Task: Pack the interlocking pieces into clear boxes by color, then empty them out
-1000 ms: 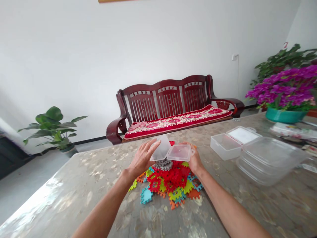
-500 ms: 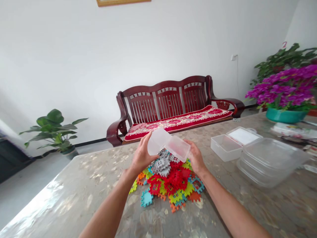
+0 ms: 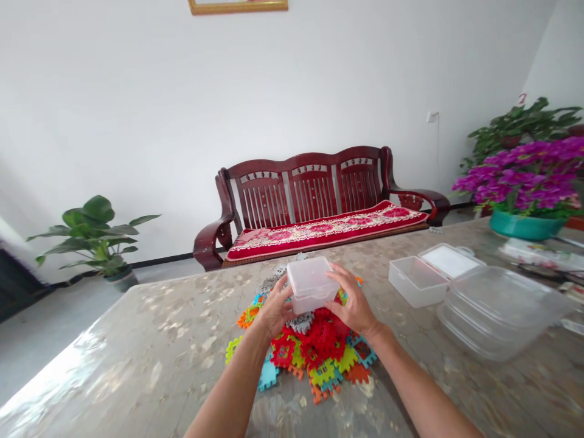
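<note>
Above the table, a small translucent plastic box with its lid down is held between my two hands. My left hand grips its left side, fingers partly hidden behind it. On the right side, the fingers and thumb of my right hand hold the lid edge and the front corner. Under the box lies a heap of interlocking plastic puzzle tiles: red tiles in the middle, green tiles, orange and blue ones around them, grey tiles at the back left. The box hides part of the heap.
An open translucent box stands at the right, beside a larger clear container. Purple flowers in a teal pot and papers lie farther right. Beyond the table is a wooden bench; a potted plant stands left.
The small box was open and tilted; now its lid is closed and it is held level. Grey tiles have spread toward the back left of the heap.
</note>
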Available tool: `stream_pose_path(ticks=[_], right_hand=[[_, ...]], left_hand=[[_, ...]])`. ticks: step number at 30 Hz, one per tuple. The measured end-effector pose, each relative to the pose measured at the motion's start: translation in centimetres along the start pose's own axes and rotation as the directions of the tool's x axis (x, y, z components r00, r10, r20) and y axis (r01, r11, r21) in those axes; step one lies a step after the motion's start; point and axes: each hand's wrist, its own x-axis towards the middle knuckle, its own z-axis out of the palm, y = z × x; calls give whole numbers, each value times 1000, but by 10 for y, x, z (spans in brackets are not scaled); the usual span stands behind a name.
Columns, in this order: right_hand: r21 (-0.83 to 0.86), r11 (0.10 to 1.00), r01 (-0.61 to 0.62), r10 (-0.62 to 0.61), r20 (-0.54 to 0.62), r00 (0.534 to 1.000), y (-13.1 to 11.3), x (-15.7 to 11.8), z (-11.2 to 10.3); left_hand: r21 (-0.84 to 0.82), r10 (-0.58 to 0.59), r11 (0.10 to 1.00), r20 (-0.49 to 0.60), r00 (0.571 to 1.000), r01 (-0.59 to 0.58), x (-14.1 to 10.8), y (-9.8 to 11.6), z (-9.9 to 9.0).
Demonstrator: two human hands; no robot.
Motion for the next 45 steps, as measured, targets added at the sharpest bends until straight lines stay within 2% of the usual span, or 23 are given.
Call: stream_pose_path(ticks=[7,12,14,17,20,23,26,30,33,35,39,42,45], right_hand=[[-56,997,50,-50,5,999,2,-2,7],[-37,999,41,-41,-15,999,5,-3,9],[-41,999,26,-27,-25,999,7,-4,10],[-53,998,40,-41,-6,999,9,-5,12],[-63,997,51,-51,14,999,5,-6,14],[-48,999,25,-24,20,1000,0,-6,14],[46,998,-52,50,30,998,-2,-6,12],[146,982,-122,117,39,992,0,-6,11],[70,993,-98,99,-21,995,2,-4,11],[25,996,-90,92,-76,993,3,-1,9],[-61,994,-90,82,-128,988,-3,7,-3],[-119,989,-86,73,-106,992,-8,11,-11],[-126,992,-32,30,-20,999,-10,12,-14]], left_hand=[[-44,-51,997,229,972,62,4,0,-15],[-157,-49,980,406,913,122,11,-1,-33],[-196,-61,968,433,899,160,11,2,-35],[-146,-133,969,371,919,199,11,8,-30],[-18,-190,980,236,953,199,13,11,-20],[75,-179,982,98,979,172,14,10,-11],[88,-128,988,34,991,125,16,8,-5],[61,-114,992,17,993,113,16,6,-2],[68,-126,990,16,992,125,15,5,0],[82,-113,991,56,992,109,14,5,2],[83,-13,997,134,991,2,16,0,10],[96,64,992,133,989,-77,22,-8,16],[120,51,991,128,991,-66,29,-15,18]])
